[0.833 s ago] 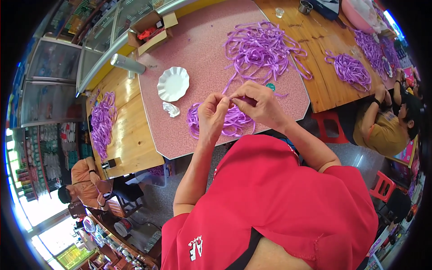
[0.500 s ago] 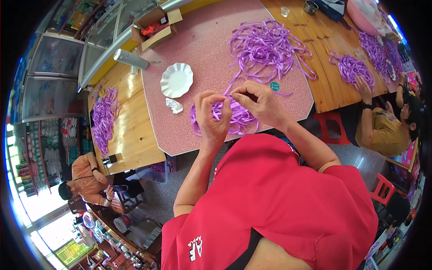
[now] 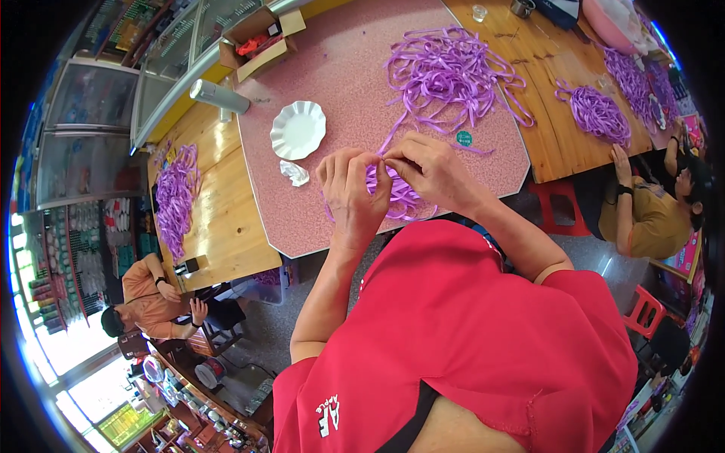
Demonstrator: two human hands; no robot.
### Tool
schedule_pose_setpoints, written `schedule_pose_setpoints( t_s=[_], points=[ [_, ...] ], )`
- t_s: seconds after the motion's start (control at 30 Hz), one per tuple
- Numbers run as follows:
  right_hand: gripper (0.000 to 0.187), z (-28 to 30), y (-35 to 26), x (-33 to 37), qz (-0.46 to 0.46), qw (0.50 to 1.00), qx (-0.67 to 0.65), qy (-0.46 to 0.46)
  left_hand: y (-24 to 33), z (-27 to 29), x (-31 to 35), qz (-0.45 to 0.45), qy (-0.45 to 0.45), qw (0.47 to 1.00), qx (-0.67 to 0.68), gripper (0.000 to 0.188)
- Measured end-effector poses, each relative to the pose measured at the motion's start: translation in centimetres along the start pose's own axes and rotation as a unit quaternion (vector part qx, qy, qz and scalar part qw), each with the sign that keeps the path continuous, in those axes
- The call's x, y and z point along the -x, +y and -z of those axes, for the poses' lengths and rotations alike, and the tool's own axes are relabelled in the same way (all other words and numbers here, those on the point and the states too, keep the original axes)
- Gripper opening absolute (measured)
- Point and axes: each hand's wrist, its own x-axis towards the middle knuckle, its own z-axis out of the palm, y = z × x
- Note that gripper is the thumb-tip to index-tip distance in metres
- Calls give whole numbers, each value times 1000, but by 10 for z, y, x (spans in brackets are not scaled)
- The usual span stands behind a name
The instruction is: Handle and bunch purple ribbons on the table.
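Above the near edge of the pink tabletop, my left hand and my right hand meet at the fingertips. Both are closed in a pinch on a thin purple ribbon. From my fingers the ribbon runs away to a large tangled ribbon pile at the far right of the tabletop. Under my hands lies a smaller ribbon heap, partly covered by them. The exact spot they pinch is hidden by the fingers. A loose ribbon end trails out beyond my right hand.
Left of my hands are a white scalloped dish and crumpled white paper. A grey bottle lies near an open cardboard box. One person sits left, another right, near more ribbon piles.
My fingertips have drawn closer together on the ribbon, and my left fingers have folded in more. The person on the right has drawn a hand back from the ribbon pile there.
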Motion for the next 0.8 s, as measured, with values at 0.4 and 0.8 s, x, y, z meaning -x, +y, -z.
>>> schedule_pose_setpoints(
  t_s=[0.4, 0.8],
  points=[
    [15, -3, 12, 4, -237, 925, -281, -99, -12, -9, 15, 259, -81, 884, 381, 9],
    [14, 5, 4, 1, 1, 1000, -22, -11, -11, -9, 10, 356, -111, 831, 412, 6]
  ],
)
